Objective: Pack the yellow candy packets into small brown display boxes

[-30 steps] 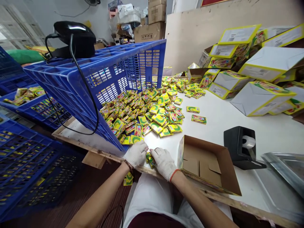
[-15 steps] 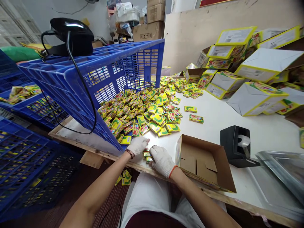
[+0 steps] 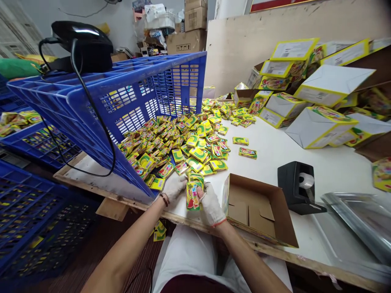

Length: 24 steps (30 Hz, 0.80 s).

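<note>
Both hands wear white knit gloves. My left hand (image 3: 174, 188) and my right hand (image 3: 210, 205) are closed on the two sides of a stack of small yellow-green packets (image 3: 193, 193), held upright just above the white table's near edge. A large heap of the same packets (image 3: 180, 143) spills from a tipped blue plastic crate (image 3: 128, 101) right behind the hands. An open brown cardboard box (image 3: 259, 209), lying empty, sits immediately right of my right hand.
A black tape dispenser (image 3: 297, 187) stands right of the box, with a metal tray (image 3: 360, 219) beyond. Stacked yellow-edged cartons (image 3: 320, 101) fill the far right. Blue crates (image 3: 33, 191) stand at left. A black device with cord (image 3: 81, 47) rests on the tipped crate. A few packets (image 3: 159, 232) lie on the floor.
The hands gathered flat-lying packets at the table edge, squared them into a stack and raised it upright. The view shifted slightly left.
</note>
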Each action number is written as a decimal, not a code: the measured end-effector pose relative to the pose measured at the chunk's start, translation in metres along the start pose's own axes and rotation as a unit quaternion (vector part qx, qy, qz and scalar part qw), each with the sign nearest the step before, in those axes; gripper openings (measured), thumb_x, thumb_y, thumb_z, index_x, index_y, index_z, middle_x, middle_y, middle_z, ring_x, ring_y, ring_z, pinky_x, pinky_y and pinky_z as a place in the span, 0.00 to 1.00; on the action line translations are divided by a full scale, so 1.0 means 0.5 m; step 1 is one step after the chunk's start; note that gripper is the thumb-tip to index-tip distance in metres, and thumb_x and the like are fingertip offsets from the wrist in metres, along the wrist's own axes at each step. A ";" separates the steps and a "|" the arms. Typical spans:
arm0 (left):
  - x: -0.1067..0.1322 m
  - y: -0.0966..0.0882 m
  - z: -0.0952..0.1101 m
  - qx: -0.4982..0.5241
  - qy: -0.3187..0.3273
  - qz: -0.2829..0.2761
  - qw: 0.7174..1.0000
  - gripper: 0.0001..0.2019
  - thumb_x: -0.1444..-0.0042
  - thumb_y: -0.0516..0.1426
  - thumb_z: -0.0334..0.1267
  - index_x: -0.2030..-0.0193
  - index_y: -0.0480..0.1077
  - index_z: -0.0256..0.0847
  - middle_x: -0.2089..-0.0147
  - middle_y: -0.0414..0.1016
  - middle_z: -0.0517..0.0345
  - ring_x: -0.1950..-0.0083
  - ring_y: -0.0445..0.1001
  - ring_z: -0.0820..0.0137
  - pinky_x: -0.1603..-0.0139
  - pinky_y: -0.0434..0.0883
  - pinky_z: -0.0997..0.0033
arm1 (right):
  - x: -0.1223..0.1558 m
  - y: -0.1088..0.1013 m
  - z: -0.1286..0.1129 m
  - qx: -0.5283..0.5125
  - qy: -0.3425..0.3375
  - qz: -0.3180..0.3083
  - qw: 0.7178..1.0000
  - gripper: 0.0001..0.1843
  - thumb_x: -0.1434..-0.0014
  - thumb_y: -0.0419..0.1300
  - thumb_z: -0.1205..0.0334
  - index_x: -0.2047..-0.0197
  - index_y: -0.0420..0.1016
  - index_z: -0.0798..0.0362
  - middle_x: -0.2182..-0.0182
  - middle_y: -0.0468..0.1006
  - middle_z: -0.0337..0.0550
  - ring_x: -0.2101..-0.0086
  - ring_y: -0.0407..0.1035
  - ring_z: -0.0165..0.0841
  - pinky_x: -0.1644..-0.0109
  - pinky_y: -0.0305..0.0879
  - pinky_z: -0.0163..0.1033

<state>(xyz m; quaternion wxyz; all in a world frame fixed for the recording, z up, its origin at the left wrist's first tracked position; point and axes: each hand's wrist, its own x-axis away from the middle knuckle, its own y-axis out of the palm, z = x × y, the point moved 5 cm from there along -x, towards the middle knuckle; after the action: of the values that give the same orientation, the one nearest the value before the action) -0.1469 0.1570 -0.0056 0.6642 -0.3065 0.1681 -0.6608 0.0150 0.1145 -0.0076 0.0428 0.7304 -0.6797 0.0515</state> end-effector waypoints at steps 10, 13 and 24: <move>-0.068 0.002 0.032 -0.067 -0.068 0.018 0.995 0.25 0.37 0.49 0.59 0.62 0.74 0.39 0.62 0.80 0.43 0.56 0.79 0.55 0.57 0.72 0.62 | -0.002 -0.011 0.007 0.025 0.081 -0.003 0.996 0.24 0.50 0.61 0.40 0.60 0.63 0.48 0.62 0.82 0.48 0.64 0.77 0.43 0.64 0.73 0.44; -0.088 0.003 0.053 -0.120 -0.081 0.035 0.989 0.28 0.47 0.60 0.62 0.51 0.72 0.40 0.51 0.79 0.37 0.46 0.77 0.49 0.50 0.70 0.59 | 0.015 -0.006 0.015 0.107 0.041 -0.018 0.993 0.22 0.51 0.62 0.45 0.58 0.66 0.50 0.61 0.81 0.47 0.61 0.76 0.43 0.55 0.72 0.47; -0.075 0.005 0.088 -0.176 -0.054 0.026 0.983 0.36 0.55 0.65 0.60 0.44 0.67 0.39 0.37 0.67 0.33 0.36 0.69 0.45 0.39 0.66 0.54 | 0.048 0.024 -0.006 0.407 -0.138 -0.179 0.885 0.25 0.48 0.65 0.59 0.46 0.72 0.53 0.52 0.78 0.52 0.52 0.73 0.44 0.47 0.67 0.46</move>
<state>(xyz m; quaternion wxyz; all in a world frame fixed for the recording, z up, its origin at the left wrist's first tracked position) -0.1198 0.2019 0.0191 0.6249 -0.4497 0.2535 -0.5858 0.0048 0.0905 -0.0017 -0.3441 0.7926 -0.4559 0.2135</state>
